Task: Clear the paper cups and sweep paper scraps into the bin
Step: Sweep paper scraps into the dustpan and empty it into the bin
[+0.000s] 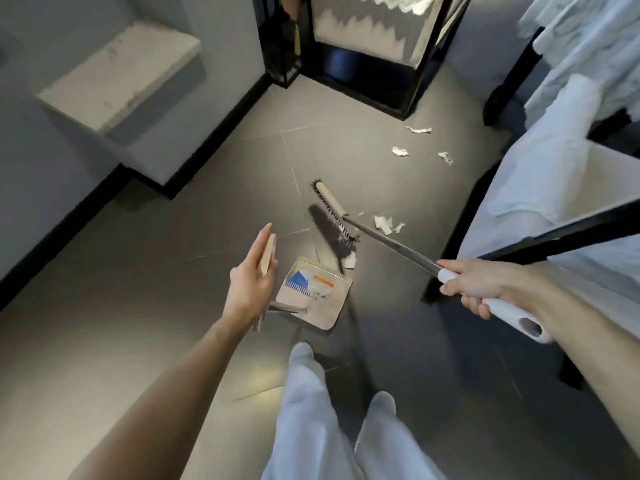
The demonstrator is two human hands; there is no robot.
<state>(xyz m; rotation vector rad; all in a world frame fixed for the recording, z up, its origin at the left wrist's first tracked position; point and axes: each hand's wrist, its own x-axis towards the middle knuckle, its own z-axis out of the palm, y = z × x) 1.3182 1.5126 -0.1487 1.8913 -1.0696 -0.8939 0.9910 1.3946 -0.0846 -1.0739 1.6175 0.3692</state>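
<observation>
Head view: the right hand (474, 285) is wrapped tight round the white grip of a broom (388, 242), fingers curled under it and thumb on top. The dark shaft runs forward and to the left of this hand, down to the broom head (334, 213), which sits on the grey tiled floor (138, 341) with its bristles turned toward the left hand.

The left hand (249, 282) stands upright against the beige dustpan handle (268, 254). Its fingers lie nearly straight along the handle; whether the thumb closes round it I cannot tell. Just below and to the right of this hand the dustpan (332, 317) rests on the floor, between the two hands, and holds blue, orange and white bits.

One paper scrap (349, 261) lies at the dustpan's far edge, just beside the bristles. A larger torn scrap (384, 223) lies behind the broom head, forward of the right hand. Three more scraps (400, 151) lie well ahead of both hands, near the bed (554, 188) that runs along the right hand's outer side. The person's legs in pale trousers (304, 427) show below the hands.
</observation>
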